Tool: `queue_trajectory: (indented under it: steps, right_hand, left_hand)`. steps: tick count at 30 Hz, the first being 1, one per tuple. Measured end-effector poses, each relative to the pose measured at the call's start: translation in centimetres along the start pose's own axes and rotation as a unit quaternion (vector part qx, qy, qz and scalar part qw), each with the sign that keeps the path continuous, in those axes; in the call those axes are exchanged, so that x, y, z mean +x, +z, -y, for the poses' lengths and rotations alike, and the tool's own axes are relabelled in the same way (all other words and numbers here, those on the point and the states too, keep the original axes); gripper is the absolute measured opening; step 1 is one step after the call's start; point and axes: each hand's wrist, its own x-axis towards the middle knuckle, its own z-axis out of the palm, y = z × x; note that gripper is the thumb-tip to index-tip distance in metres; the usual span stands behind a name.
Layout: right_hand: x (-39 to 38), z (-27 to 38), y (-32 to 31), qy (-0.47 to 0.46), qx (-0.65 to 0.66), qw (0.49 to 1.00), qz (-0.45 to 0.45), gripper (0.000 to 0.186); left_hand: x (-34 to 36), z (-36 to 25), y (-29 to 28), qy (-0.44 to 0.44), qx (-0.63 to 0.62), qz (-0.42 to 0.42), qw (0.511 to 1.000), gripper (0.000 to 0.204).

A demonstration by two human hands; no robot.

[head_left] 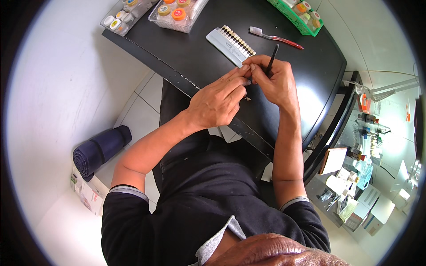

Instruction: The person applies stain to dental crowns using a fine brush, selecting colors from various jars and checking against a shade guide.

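My two hands meet over the near part of the black table point(213, 75), fingertips touching. My left hand point(216, 101) is closed, its fingers pinched together. Whatever it grips is mostly hidden, though a dark bit shows between the hands. In my right hand point(276, 84) a slim black pen-like stick point(272, 58) stands up between thumb and fingers. Just beyond the fingertips lies a grey tooth shade guide point(226, 45) with a row of tooth-coloured tabs. Below my left fingers, a small pale piece point(247, 99) shows near the table edge, too small to name.
A red-and-white toothbrush point(277, 38) lies behind the shade guide. Clear plastic boxes point(171, 23) of lidded jars stand at the far left, a green basket point(293, 17) of bottles at the far right. A cluttered glass-topped desk point(328, 177) is to my right; a rolled dark mat point(102, 150) lies at left.
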Motion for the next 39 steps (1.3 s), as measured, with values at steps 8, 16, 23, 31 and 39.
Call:
queue_trajectory:
  steps: [8,16,23,31,39]
  right_hand:
    - [-0.4,1.4,-0.5,-0.021,-0.079,0.996,-0.041,0.019]
    - [-0.6,1.6,0.1,-0.036,-0.116,0.991,-0.064,0.020]
    - [-0.7,2.9,0.8,-0.058,-0.142,0.985,-0.074,0.017]
    - [-0.7,1.7,1.4,-0.085,-0.163,0.981,-0.069,0.012]
    - [-0.6,1.3,1.2,-0.086,-0.150,0.983,-0.063,0.015]
  left_hand:
    - [0.2,0.1,0.0,-0.001,0.029,0.004,1.000,0.025]
    - [0.3,0.0,0.1,0.002,0.036,-0.002,0.999,0.022]
    - [0.1,0.0,0.1,0.001,0.050,0.005,0.999,0.022]
    - [0.0,0.3,0.3,-0.007,0.041,0.009,0.999,0.023]
    - [0.6,0.2,-0.2,-0.013,-0.003,0.017,1.000,0.016]
